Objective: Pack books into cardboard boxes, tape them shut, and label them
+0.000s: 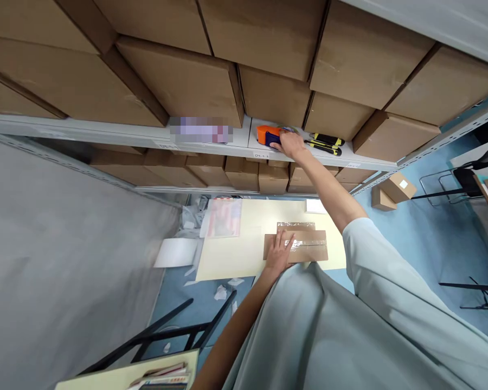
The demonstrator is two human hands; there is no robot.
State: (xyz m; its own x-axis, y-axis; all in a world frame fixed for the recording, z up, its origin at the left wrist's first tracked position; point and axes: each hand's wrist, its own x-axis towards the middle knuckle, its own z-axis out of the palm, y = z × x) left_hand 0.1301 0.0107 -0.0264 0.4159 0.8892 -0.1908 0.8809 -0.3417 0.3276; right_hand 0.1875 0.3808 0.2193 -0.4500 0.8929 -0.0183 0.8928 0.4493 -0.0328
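On the shelf ledge, my right hand [290, 143] is closed round an orange and dark blue tool [267, 135]. Black and yellow pliers [326, 144] lie just right of that hand. Below, my left hand [280, 253] lies with fingers spread on a flat brown cardboard box [309, 246] with clear tape across it. The box rests on a pale yellow table [231, 257], near its front edge, and another taped cardboard edge shows behind it.
Large cartons [272, 32] fill the shelf [126, 129] above the table, with smaller boxes [242, 172] on the level below. A plastic-wrapped packet [224, 218] lies at the table's left. Black metal legs [174, 334] stand at lower left.
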